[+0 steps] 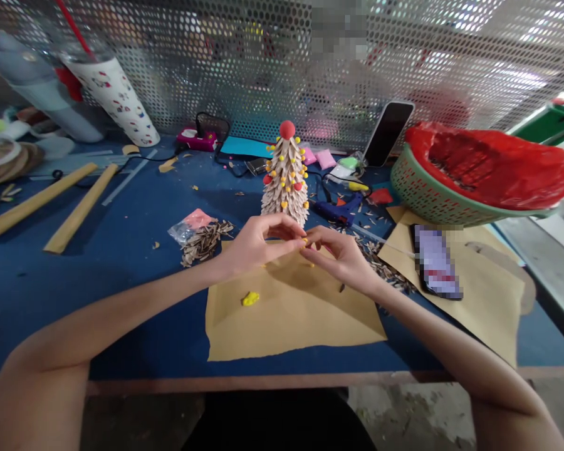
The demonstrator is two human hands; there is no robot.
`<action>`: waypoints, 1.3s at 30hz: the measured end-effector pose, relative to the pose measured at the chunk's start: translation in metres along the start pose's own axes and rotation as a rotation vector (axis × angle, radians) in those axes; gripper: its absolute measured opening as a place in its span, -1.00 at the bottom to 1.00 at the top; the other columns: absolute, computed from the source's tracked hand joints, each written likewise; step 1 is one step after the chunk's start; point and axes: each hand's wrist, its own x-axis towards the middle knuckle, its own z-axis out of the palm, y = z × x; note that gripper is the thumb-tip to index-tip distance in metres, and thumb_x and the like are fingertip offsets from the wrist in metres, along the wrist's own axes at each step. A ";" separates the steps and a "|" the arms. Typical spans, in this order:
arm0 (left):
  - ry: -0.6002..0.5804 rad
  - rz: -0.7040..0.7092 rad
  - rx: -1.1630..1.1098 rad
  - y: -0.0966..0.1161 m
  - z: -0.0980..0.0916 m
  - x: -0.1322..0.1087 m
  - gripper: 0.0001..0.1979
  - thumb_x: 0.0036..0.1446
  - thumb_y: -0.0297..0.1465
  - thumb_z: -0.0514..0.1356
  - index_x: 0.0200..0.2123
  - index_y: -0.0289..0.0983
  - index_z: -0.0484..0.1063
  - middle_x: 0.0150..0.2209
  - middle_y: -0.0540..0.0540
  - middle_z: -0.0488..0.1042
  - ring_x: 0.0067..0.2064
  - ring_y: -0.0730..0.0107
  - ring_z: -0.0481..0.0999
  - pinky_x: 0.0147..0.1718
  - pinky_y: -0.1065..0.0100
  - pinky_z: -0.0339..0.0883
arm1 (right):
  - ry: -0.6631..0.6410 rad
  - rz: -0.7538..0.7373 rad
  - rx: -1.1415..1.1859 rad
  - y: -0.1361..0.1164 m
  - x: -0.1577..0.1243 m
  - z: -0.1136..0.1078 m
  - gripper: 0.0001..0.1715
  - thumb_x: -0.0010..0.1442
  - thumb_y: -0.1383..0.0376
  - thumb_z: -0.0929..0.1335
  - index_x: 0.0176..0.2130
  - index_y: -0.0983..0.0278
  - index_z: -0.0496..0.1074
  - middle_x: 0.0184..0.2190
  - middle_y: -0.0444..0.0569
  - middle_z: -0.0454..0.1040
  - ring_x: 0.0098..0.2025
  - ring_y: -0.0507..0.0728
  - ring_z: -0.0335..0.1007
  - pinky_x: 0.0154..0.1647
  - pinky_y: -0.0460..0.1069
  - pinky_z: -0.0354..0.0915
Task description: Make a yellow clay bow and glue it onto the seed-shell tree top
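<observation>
While both elbows are jutting outward, a small yellow bit point(304, 241) is sitting between pinching fingertips

As the person is sitting at the blue table point(126, 244), both forearms are slanting in from the lower corners and converging above a brown paper sheet point(291, 319). The left hand point(258, 245) is keeping its back upward, its fingers arching over while the thumb is stretching out beneath them. The right hand point(341, 255) is facing it, fingers curling inward. Both are gripping the small yellow bit where their tips are meeting, though I am not able to tell which is bearing it.

Just beyond them, a cone-shaped tree point(284, 172) is standing upright, red and yellow balls dotting its pale scales. Nearer the person, a yellow lump point(250, 299) is lying on the paper. A shell pile point(205, 243) is spreading near the left wrist, and a blue glue gun point(341, 210) is resting beyond the right hand.
</observation>
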 end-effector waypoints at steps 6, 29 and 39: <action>-0.027 -0.045 -0.041 0.001 -0.001 0.000 -0.82 0.14 -0.30 0.33 -0.27 -0.30 0.52 -0.27 -0.06 0.59 -0.21 0.36 0.59 -0.18 0.39 0.45 | 0.022 0.057 0.086 0.001 -0.003 0.002 -0.84 0.23 0.20 0.43 -0.32 0.25 0.52 -0.33 -0.07 0.50 -0.29 0.06 0.39 -0.21 0.02 0.28; -0.043 -0.083 -0.019 -0.005 0.000 0.000 -0.80 0.21 -0.27 0.26 -0.34 -0.31 0.53 -0.34 -0.03 0.56 -0.27 0.44 0.52 -0.27 0.44 0.34 | 0.031 0.242 0.227 0.004 -0.007 0.009 -0.69 0.16 0.05 0.46 -0.34 0.26 0.50 -0.38 -0.08 0.47 -0.36 0.04 0.33 -0.32 -0.02 0.26; -0.005 0.088 0.101 -0.011 0.006 -0.003 -0.82 0.14 -0.32 0.35 -0.21 -0.27 0.58 -0.21 -0.07 0.54 -0.22 0.42 0.50 -0.21 0.39 0.37 | 0.040 0.272 0.311 0.006 -0.007 0.007 -0.59 0.10 -0.06 0.49 -0.32 0.23 0.52 -0.37 -0.10 0.50 -0.32 0.05 0.40 -0.25 -0.01 0.34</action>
